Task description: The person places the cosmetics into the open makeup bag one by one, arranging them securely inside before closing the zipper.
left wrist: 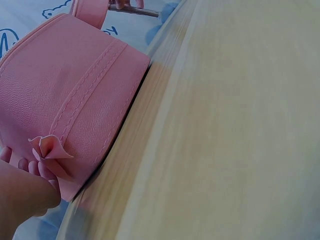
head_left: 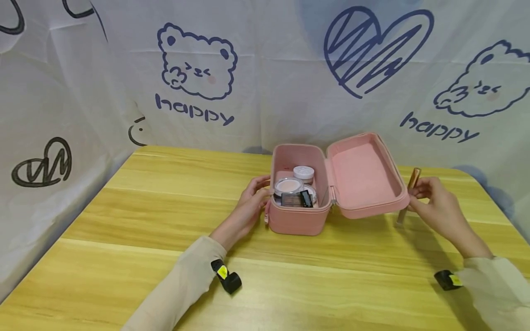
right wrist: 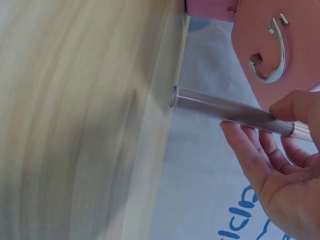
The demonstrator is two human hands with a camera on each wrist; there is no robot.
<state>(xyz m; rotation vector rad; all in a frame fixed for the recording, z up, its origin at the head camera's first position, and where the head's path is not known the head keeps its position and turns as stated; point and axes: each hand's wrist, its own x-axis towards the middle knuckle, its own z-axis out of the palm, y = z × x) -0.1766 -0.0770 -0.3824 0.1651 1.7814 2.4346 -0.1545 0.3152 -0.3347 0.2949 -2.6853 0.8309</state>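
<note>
White cloth backdrop at far and left, printed with bears, hearts and "happy"; yellow wood-grain table in front. Pink case on far half of table, right of middle, with lid swung open to right; silvery handle on lid's outer face. Inside case: white-capped jar at far end, round compact at left, flat dark palette plus small black item at near end. Left hand at case's left wall, with bent fingers against it, beside pink tab; can't tell if gripping or only resting. Right hand just beside lid's right edge, pinching slim tube between thumb and fingers; can't tell about contact with lid. Outside case, with gold-toned cap up and see-through brownish body slanting down toward near left. Black wrist-worn devices at both pale sleeves.
</note>
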